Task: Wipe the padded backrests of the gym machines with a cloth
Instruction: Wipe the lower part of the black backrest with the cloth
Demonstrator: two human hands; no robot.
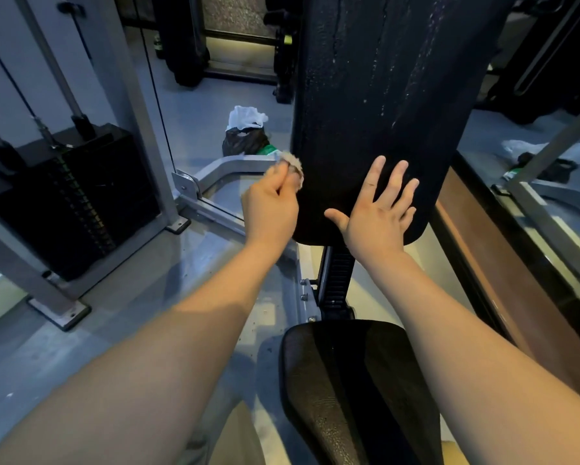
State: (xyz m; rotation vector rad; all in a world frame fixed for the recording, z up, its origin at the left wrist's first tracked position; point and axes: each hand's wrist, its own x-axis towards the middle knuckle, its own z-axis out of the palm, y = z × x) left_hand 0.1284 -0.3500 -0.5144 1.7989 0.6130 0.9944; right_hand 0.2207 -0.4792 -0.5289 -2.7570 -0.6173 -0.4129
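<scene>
The tall black padded backrest (376, 105) stood upright in the middle of the view, its vinyl skin cracked in long vertical lines and flecked with pale specks. Its corners were rounded at the bottom and its top was cut off by the frame edge.

The right hand (381, 213) lay flat against the lower part of the pad, fingers straight and fanned apart, thumb out to the side. The left hand (271, 209) had its fingers curled around a small crumpled pale cloth (293, 166) with a fuzzy, nubbly surface. The cloth sat right at the pad's left edge, low down. It was motion-blurred, so I could not tell whether it was actually touching the vinyl. Most of the cloth was hidden inside the fist.

Below the pad a black notched adjuster post (340, 273) ran down to a black leather-grained seat cushion (359, 391), glossy and creased, partly covered by the right forearm.

To the left stood a dark stack of flat metal weight plates (74, 199) inside a grey square-tube steel frame (149, 105), with thin cables rising out of view. A bent grey steel base bar (215, 167) lay on the smooth grey floor (90, 347). Beyond it sat a crinkled black plastic bag (245, 141) with a white bag bunched in its mouth. The machinery at the far right was dim and hard to make out.
</scene>
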